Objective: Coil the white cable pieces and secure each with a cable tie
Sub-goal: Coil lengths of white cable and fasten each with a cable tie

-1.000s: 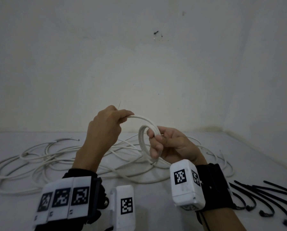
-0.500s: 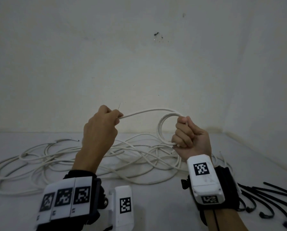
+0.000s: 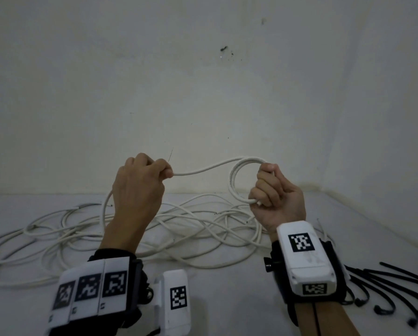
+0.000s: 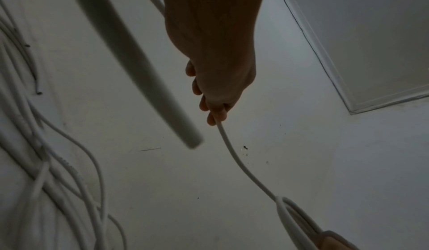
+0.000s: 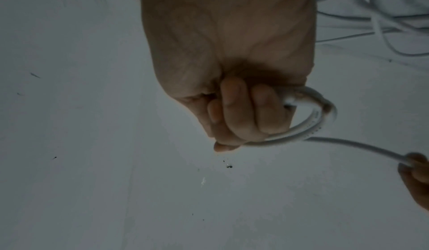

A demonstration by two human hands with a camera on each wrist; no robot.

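My right hand (image 3: 273, 190) grips a small coil of white cable (image 3: 234, 180) held up in front of the wall; in the right wrist view the fingers (image 5: 234, 114) curl round the coil (image 5: 308, 125). A free run of the same cable (image 3: 203, 169) stretches left to my left hand (image 3: 142, 183), which pinches it between thumb and fingers (image 4: 216, 114). From the left hand the cable drops behind the wrist to the loose white cable pile (image 3: 81, 229) on the floor. Black cable ties (image 3: 392, 284) lie at the lower right.
A white floor (image 3: 227, 299) meets pale walls (image 3: 203, 93) close behind the hands and on the right. The tangled cable pile spreads across the floor from the far left to beneath the right wrist. Wrist-worn camera units with tag markers (image 3: 302, 260) sit on both forearms.
My hands have drawn apart: the right hand with the coil moved right and turned palm-up, and the cable run between the hands has lengthened. The left hand stayed about in place.
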